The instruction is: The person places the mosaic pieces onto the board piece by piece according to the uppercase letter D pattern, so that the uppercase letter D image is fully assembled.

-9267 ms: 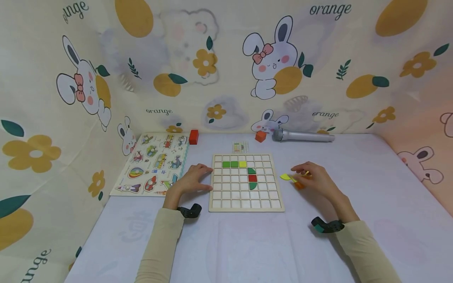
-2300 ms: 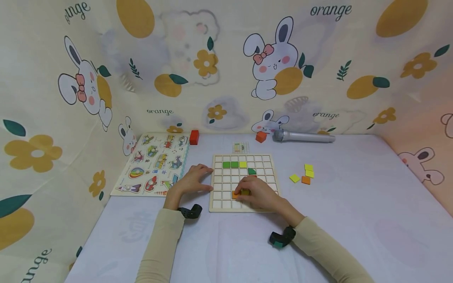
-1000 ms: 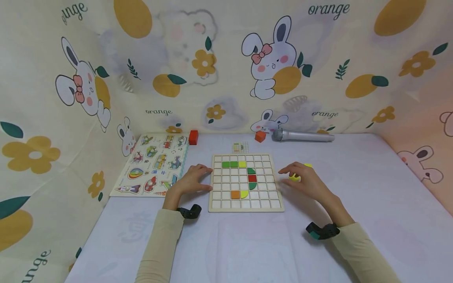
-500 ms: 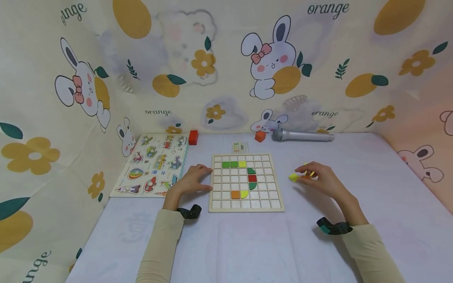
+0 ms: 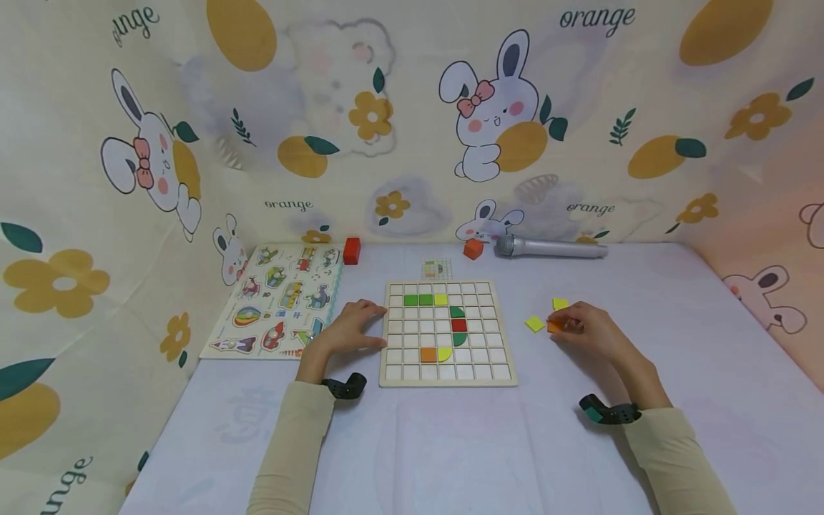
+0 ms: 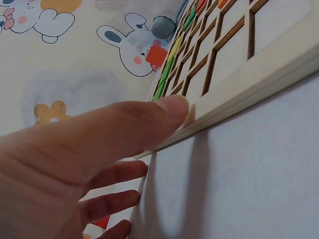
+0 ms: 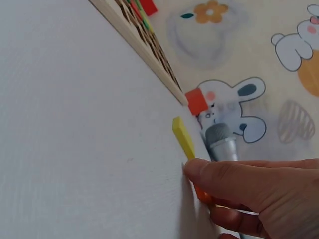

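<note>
A wooden grid board (image 5: 448, 378) lies in the middle of the table and holds several coloured tiles: green, yellow, red and orange. My left hand (image 5: 372, 322) rests against its left edge, and the thumb (image 6: 167, 110) presses on the board's side (image 6: 249, 74) with the fingers fairly straight. To the right of the board my right hand (image 5: 561, 327) pinches a small orange tile (image 5: 554, 326) that lies on the table. In the right wrist view the thumb (image 7: 224, 177) and a finger grip that orange tile (image 7: 203, 195). Two yellow tiles (image 5: 534, 323) (image 5: 561, 303) lie beside it.
A picture puzzle board (image 5: 280, 299) lies left of the grid board. At the back stand a red block (image 5: 351, 249), an orange cube (image 5: 473, 248), a silver microphone (image 5: 550, 247) and a small pattern card (image 5: 437, 268). Patterned cloth walls close in three sides.
My right hand left an orange tile and a yellow quarter tile on the board, drew back to the loose tiles on the right, and now pinches the orange one. The left hand has stayed put.
</note>
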Action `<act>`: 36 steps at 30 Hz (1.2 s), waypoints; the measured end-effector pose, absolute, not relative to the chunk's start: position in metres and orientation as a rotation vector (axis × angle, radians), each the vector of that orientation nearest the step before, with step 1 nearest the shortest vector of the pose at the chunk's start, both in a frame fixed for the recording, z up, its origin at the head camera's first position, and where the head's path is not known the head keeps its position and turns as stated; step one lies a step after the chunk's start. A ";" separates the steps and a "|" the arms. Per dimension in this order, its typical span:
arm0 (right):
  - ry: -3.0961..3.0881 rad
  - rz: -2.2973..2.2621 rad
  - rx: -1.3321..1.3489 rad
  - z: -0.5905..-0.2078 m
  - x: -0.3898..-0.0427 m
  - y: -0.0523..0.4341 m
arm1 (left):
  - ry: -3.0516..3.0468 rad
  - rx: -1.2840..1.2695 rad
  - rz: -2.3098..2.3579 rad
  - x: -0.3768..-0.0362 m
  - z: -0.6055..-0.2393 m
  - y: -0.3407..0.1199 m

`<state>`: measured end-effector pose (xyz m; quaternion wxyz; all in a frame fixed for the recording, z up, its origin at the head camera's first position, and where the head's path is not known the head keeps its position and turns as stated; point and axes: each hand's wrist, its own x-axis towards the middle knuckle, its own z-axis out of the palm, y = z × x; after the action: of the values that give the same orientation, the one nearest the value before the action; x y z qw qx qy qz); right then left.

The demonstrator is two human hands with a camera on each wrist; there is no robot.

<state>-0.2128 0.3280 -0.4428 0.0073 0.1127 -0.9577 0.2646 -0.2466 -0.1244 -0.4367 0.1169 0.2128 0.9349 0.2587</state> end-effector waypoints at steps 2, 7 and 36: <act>-3.000 0.821 0.340 -0.444 -0.213 0.328 | 2.736 0.624 0.758 -0.247 -0.437 -0.124; -3.007 0.803 0.359 -0.446 -0.214 0.330 | 2.731 0.623 0.760 -0.247 -0.436 -0.125; -2.990 0.807 0.458 -0.439 -0.211 0.333 | 2.740 0.628 0.750 -0.248 -0.438 -0.124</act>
<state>-0.2106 0.3326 -0.4386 0.0053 0.1462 -0.9551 0.2577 -0.2476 -0.1244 -0.4377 0.1156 0.2145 0.9354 0.2561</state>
